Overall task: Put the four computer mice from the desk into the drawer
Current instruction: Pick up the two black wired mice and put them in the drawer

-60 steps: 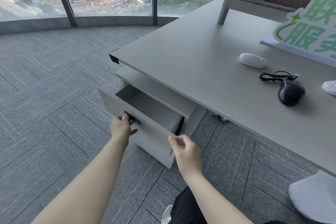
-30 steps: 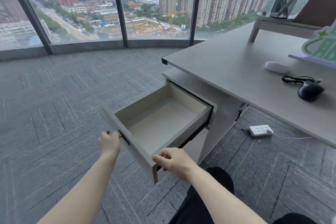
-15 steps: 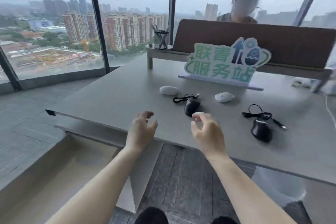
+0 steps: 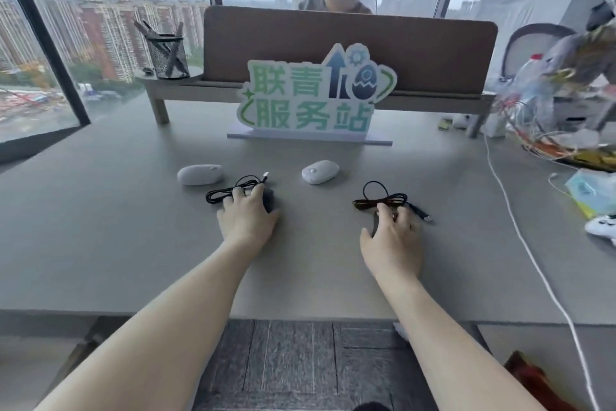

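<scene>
Two white wireless mice lie on the grey desk (image 4: pixel 100 227): one at the left (image 4: pixel 200 174), one further right (image 4: pixel 320 171). My left hand (image 4: pixel 248 214) covers a black wired mouse (image 4: pixel 268 200), whose bundled black cable (image 4: pixel 230 190) lies just beyond my fingers. My right hand (image 4: pixel 393 237) rests over a second black wired mouse (image 4: pixel 374 226), almost fully hidden, with its coiled cable (image 4: pixel 383 199) and USB plug beyond the fingers. Both hands wrap down onto their mice, which sit on the desk. The drawer is out of view.
A green and white sign (image 4: pixel 313 97) stands behind the mice, in front of a brown partition (image 4: pixel 350 44). A mesh pen holder (image 4: pixel 167 55) sits on a riser at back left. Clutter, a white cable (image 4: pixel 520 227) and a white game controller (image 4: pixel 603 227) occupy the right. A person sits opposite.
The view swung from the pulled-open drawer up to the desk top. Both hands left the drawer front, reached forward over the desk and came down on the two black wired mice.
</scene>
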The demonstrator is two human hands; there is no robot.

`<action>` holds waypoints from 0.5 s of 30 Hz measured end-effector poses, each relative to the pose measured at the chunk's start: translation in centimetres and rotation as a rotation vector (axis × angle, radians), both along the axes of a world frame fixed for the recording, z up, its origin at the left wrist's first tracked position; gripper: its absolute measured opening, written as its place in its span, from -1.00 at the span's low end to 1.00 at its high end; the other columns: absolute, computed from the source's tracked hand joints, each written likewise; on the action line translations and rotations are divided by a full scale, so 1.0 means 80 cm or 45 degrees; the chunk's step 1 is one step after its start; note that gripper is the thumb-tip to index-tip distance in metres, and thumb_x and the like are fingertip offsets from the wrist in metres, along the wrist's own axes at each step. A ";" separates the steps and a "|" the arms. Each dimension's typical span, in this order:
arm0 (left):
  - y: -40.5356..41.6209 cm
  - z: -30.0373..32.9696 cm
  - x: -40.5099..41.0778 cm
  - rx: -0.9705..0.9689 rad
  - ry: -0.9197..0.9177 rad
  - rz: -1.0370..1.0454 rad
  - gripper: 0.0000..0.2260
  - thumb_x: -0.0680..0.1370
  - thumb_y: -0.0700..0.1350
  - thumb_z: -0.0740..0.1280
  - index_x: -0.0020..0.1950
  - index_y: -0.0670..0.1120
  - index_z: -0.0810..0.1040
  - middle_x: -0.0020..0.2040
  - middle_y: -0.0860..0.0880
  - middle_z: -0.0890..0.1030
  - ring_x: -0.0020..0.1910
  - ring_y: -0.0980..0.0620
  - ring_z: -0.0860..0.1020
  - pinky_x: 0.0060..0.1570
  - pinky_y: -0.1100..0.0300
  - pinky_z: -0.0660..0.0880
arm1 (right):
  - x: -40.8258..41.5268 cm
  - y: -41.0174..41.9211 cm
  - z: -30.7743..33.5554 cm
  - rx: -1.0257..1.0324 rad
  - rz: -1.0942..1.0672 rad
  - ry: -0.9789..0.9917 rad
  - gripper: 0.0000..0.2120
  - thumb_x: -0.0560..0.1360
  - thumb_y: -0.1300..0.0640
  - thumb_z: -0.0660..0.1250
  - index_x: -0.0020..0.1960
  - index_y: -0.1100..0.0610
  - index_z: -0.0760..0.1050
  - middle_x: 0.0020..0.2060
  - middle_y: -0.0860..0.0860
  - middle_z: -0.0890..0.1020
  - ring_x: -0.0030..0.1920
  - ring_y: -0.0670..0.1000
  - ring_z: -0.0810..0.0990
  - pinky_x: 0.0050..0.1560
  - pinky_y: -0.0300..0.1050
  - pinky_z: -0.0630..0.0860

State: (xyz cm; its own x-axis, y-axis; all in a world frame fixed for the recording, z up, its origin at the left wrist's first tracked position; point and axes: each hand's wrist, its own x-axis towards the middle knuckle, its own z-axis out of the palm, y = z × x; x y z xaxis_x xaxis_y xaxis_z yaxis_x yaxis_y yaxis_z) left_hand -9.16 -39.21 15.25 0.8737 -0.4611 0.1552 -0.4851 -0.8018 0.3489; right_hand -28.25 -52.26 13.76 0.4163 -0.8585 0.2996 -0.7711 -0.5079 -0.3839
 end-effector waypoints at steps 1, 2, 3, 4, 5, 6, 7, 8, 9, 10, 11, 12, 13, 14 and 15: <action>-0.002 -0.001 0.001 -0.017 -0.022 0.013 -0.56 0.46 0.13 0.31 0.31 0.06 0.42 0.28 -0.17 0.45 0.27 -0.24 0.41 0.18 -0.04 0.37 | 0.000 -0.002 -0.001 -0.006 0.012 -0.011 -0.51 0.50 0.03 0.34 0.40 0.09 0.37 0.36 0.19 0.40 0.23 0.32 0.41 0.20 0.13 0.44; -0.003 -0.002 0.000 -0.042 -0.023 0.019 -0.60 0.46 0.08 0.32 0.27 0.03 0.44 0.24 -0.18 0.46 0.23 -0.25 0.42 0.15 -0.04 0.38 | 0.000 -0.004 -0.003 -0.007 0.034 -0.031 -0.52 0.49 0.07 0.34 0.38 0.11 0.39 0.34 0.19 0.42 0.19 0.32 0.44 0.17 0.13 0.45; -0.001 -0.001 -0.001 -0.080 -0.007 0.023 -0.62 0.44 0.04 0.33 0.24 0.01 0.44 0.21 -0.18 0.46 0.20 -0.25 0.42 0.12 -0.04 0.39 | -0.001 -0.005 -0.005 0.004 0.065 -0.060 -0.54 0.47 0.10 0.34 0.36 0.12 0.42 0.32 0.18 0.45 0.15 0.33 0.47 0.13 0.12 0.46; 0.001 0.001 -0.004 -0.136 0.024 0.027 -0.62 0.43 0.01 0.33 0.22 0.00 0.43 0.20 -0.18 0.45 0.18 -0.25 0.43 0.08 -0.02 0.40 | -0.001 -0.005 -0.005 0.022 0.102 -0.095 -0.54 0.45 0.13 0.35 0.34 0.13 0.44 0.30 0.18 0.47 0.11 0.33 0.50 0.10 0.11 0.47; 0.006 0.005 -0.007 -0.217 0.062 0.034 -0.62 0.42 0.00 0.33 0.22 0.00 0.42 0.19 -0.17 0.44 0.16 -0.25 0.43 0.04 0.00 0.39 | -0.002 -0.003 -0.004 0.045 0.143 -0.134 -0.54 0.44 0.15 0.35 0.33 0.14 0.46 0.29 0.17 0.49 0.09 0.32 0.51 0.08 0.10 0.46; 0.013 0.009 -0.010 -0.310 0.096 0.042 -0.60 0.41 0.00 0.33 0.24 0.00 0.41 0.20 -0.16 0.42 0.15 -0.24 0.44 -0.01 0.03 0.39 | -0.001 0.001 -0.001 0.059 0.186 -0.181 -0.54 0.43 0.17 0.35 0.32 0.15 0.47 0.28 0.16 0.50 0.09 0.31 0.52 0.09 0.08 0.45; 0.022 0.015 -0.013 -0.405 0.103 0.050 -0.58 0.41 0.01 0.33 0.26 0.02 0.40 0.20 -0.15 0.41 0.15 -0.23 0.45 -0.05 0.06 0.38 | 0.000 0.008 0.004 0.068 0.234 -0.238 -0.55 0.43 0.18 0.36 0.32 0.16 0.48 0.28 0.15 0.51 0.11 0.29 0.52 0.10 0.07 0.45; 0.033 0.023 -0.016 -0.496 0.086 0.058 -0.56 0.41 0.01 0.34 0.28 0.04 0.40 0.21 -0.14 0.40 0.14 -0.22 0.46 -0.07 0.08 0.38 | 0.002 0.017 0.012 0.071 0.292 -0.304 -0.55 0.43 0.19 0.37 0.31 0.17 0.48 0.28 0.14 0.51 0.15 0.27 0.51 0.14 0.05 0.44; 0.046 0.032 -0.019 -0.588 0.058 0.068 -0.56 0.41 0.01 0.34 0.28 0.05 0.41 0.22 -0.11 0.40 0.14 -0.19 0.47 -0.07 0.09 0.39 | 0.004 0.028 0.022 0.063 0.357 -0.378 -0.55 0.42 0.20 0.38 0.31 0.18 0.49 0.27 0.14 0.52 0.19 0.23 0.51 0.19 0.04 0.43; 0.061 0.042 -0.021 -0.675 0.032 0.082 -0.57 0.40 0.01 0.35 0.27 0.05 0.43 0.23 -0.08 0.40 0.15 -0.17 0.49 -0.06 0.11 0.40 | 0.008 0.041 0.033 0.050 0.422 -0.453 -0.55 0.42 0.20 0.39 0.31 0.19 0.49 0.27 0.14 0.53 0.22 0.20 0.51 0.22 0.02 0.41; 0.077 0.054 -0.024 -0.747 0.016 0.102 -0.57 0.40 0.01 0.35 0.26 0.05 0.44 0.21 -0.05 0.40 0.15 -0.15 0.50 -0.04 0.13 0.39 | 0.012 0.056 0.046 0.037 0.488 -0.524 -0.55 0.42 0.21 0.40 0.31 0.18 0.49 0.26 0.13 0.54 0.23 0.18 0.51 0.24 0.00 0.40; 0.095 0.068 -0.026 -0.804 0.006 0.123 -0.58 0.41 0.00 0.36 0.26 0.04 0.46 0.17 -0.04 0.40 0.13 -0.13 0.51 -0.04 0.17 0.36 | 0.017 0.073 0.059 0.028 0.553 -0.583 -0.55 0.43 0.20 0.40 0.31 0.17 0.49 0.26 0.12 0.54 0.23 0.16 0.51 0.25 -0.02 0.41; 0.113 0.082 -0.028 -0.846 -0.009 0.139 -0.58 0.41 -0.01 0.36 0.27 0.02 0.46 0.12 -0.02 0.37 0.10 -0.13 0.52 -0.03 0.20 0.34 | 0.022 0.090 0.072 0.026 0.610 -0.628 -0.54 0.43 0.18 0.39 0.32 0.15 0.48 0.26 0.10 0.54 0.23 0.14 0.50 0.25 -0.02 0.41; 0.132 0.096 -0.031 -0.880 -0.032 0.152 -0.58 0.41 -0.01 0.36 0.27 0.01 0.46 0.09 -0.01 0.35 0.06 -0.12 0.52 -0.02 0.21 0.34 | 0.028 0.109 0.085 0.035 0.656 -0.666 -0.54 0.44 0.15 0.38 0.34 0.13 0.47 0.27 0.08 0.53 0.25 0.12 0.48 0.27 -0.02 0.42; 0.152 0.110 -0.034 -0.912 -0.062 0.166 -0.57 0.41 -0.01 0.36 0.28 0.00 0.46 0.08 -0.01 0.34 0.04 -0.11 0.51 0.00 0.21 0.35 | 0.032 0.129 0.097 0.056 0.701 -0.704 -0.53 0.45 0.11 0.36 0.35 0.11 0.46 0.28 0.07 0.52 0.27 0.10 0.46 0.30 0.00 0.41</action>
